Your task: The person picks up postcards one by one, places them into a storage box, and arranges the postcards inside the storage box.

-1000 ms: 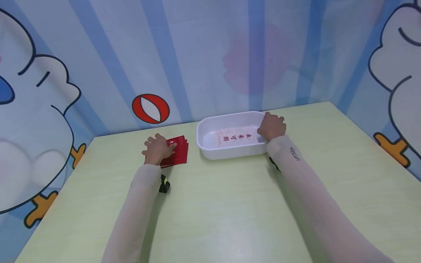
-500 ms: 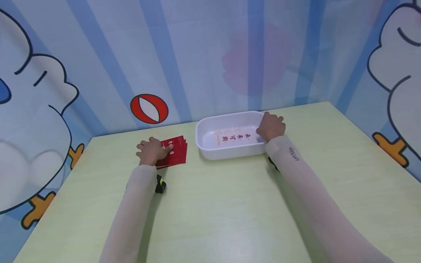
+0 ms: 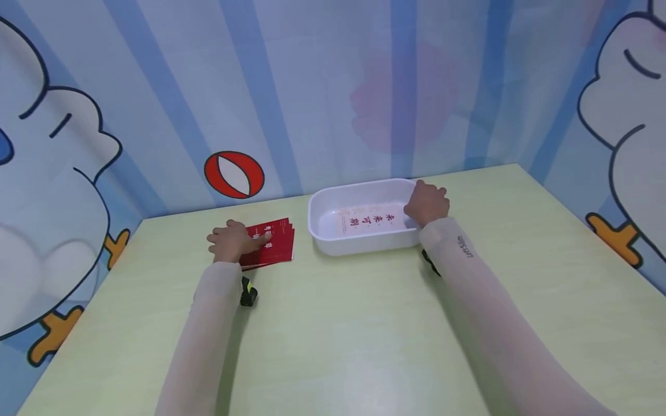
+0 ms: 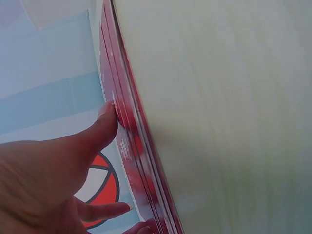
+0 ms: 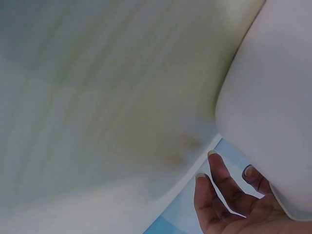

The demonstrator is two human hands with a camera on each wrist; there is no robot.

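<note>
Red booklets point(image 3: 270, 244) beside the white tray point(image 3: 333, 245) could fan apart under the flat left hand point(image 3: 229, 242); the right hand point(image 3: 426, 202) grips the tray's rim.

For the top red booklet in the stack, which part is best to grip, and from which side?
Probably the free right edge of the red booklet stack, pinched from the tray side. The booklets lie flat and slightly fanned, so their edges show separately, and the left hand presses the left part.
</note>
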